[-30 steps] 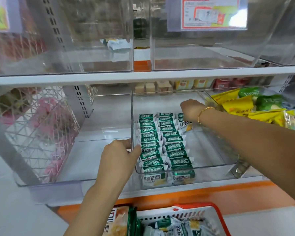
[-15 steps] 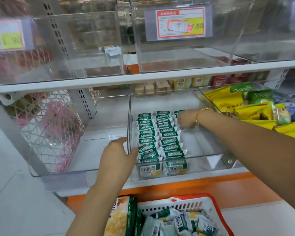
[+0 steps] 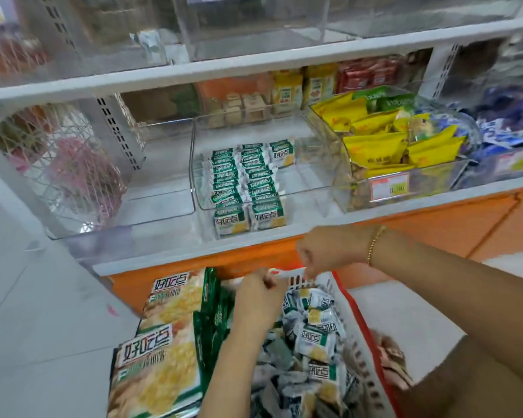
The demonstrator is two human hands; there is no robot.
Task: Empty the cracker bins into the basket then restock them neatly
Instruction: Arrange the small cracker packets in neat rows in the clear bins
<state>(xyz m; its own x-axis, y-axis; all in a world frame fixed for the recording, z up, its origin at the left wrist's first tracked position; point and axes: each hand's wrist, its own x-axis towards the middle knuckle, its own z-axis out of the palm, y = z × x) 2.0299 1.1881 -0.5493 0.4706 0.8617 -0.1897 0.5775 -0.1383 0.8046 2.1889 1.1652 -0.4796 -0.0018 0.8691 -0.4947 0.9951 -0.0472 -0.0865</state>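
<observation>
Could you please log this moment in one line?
step: restock | left hand, right hand: at basket | bin: two packet rows, third started

Left hand (image 3: 260,297), right hand (image 3: 326,251) over basket (image 3: 358,351)

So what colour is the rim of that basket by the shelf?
The rim of the basket is red, over white slotted walls; head view shows it.
</observation>
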